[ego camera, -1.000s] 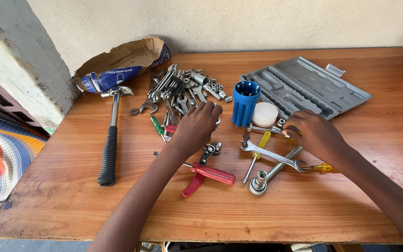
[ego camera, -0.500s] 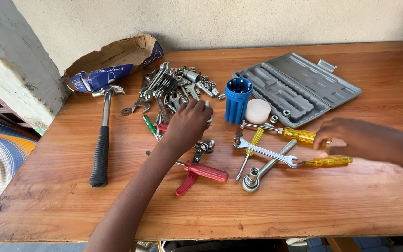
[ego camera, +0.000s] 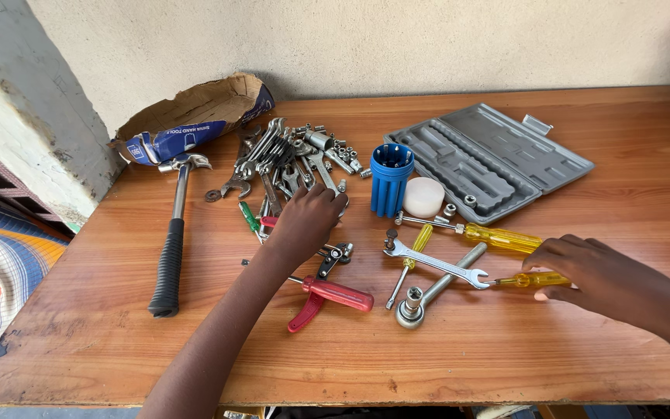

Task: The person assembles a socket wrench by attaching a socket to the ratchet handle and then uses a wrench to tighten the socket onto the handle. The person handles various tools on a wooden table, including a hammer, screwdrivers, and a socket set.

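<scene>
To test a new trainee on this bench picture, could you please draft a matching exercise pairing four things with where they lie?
Things:
1. hammer
2. grey case
3. blue holder
4. red-handled pliers

Places:
A. open, at the far right of the table
B. upright, between the spanner pile and the case
C. far left, head toward the torn carton
D. near the front, just beyond the left hand's wrist

Pairs: 1-C, 2-A, 3-B, 4-D
</scene>
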